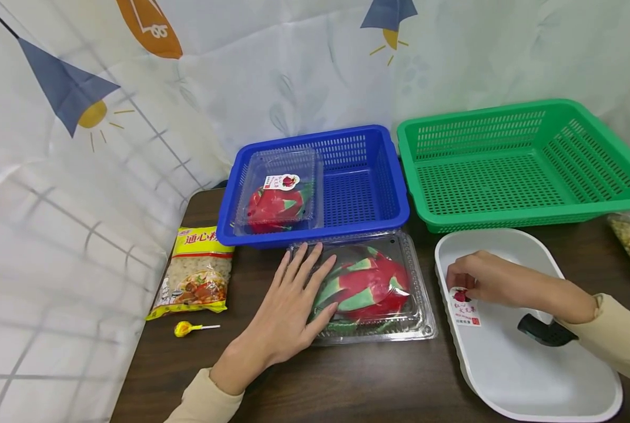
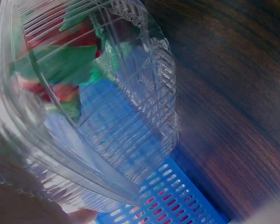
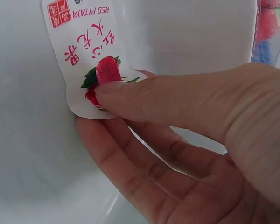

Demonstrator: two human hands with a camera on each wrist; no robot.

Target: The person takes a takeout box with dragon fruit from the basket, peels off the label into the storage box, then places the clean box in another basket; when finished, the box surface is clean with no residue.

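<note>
Just left of the white tray (image 1: 537,376), a clear plastic clamshell (image 1: 416,288) is lying flat, its lid seemingly sitting closed, though glare is making that hard to confirm. Inside, a red dragon fruit (image 1: 373,288) with green scales is resting lengthwise. A white RED PITAYA label (image 1: 465,314), showing red characters and a square seal, is slanting over the tray's left edge, being pinched at its fruit-picture end.
</note>
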